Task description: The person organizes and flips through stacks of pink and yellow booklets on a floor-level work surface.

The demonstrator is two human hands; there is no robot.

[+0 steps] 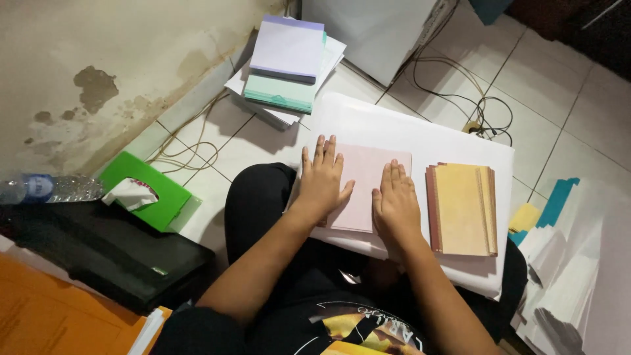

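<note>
White floor tiles (pixel 565 125) and a stained wall (pixel 79 72) frame the scene; a person sits on the floor with a large white board (pixel 420 135) resting across the lap at the centre of the frame. On the board lies a pale pink sheet (pixel 365 184). The left hand (pixel 323 183) lies flat on the sheet's left part, its fingers (pixel 322 152) extended and close together, holding nothing. The right hand (pixel 394 200) lies flat on the sheet's right part, palm down, likewise straight and gripping nothing. Just right of the hands, a stack of yellow and brown cards (pixel 463 209) rests on the same board, apart from the pink sheet. Upper centre: a pile of lilac, green and white paper (pixel 289 62) on the tiles. Upper right: loose cables (pixel 470 98). Left of the frame: a green tissue box (pixel 148 190) with a tissue showing, a clear plastic bottle (pixel 49 189) lying beside it, and a black case (pixel 98 253). Lower right edge: more white sheets (pixel 578 276) with yellow and blue ones.
</note>
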